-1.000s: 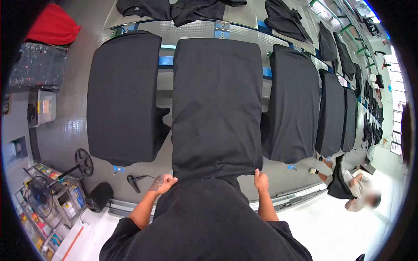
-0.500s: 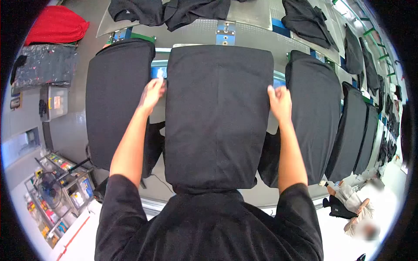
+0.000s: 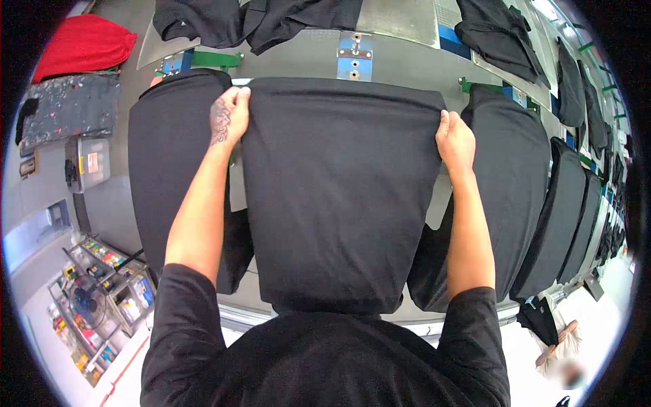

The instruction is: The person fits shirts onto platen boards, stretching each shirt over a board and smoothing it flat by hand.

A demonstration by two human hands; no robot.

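A black garment [image 3: 339, 197] is stretched over the flat board directly in front of me. My left hand [image 3: 230, 115] is closed on its far left corner, with the thumb on top. At the far right corner my right hand [image 3: 456, 139] pinches the cloth. Between the two hands the fabric is pulled wide, with a fold running along the far edge. The near end of the garment lies bunched close to my body.
Black-covered boards stand at left [image 3: 178, 176] and right [image 3: 505, 190]. Beyond are metal brackets [image 3: 354, 57] and more black garments [image 3: 298, 20]. A red cloth [image 3: 85, 44], shelves with a fan [image 3: 88, 298] are at left; another person [image 3: 566, 346] is at lower right.
Both hands have moved from the garment's near edge to its far corners and taken hold there. The far part of the cloth is now pulled wider.
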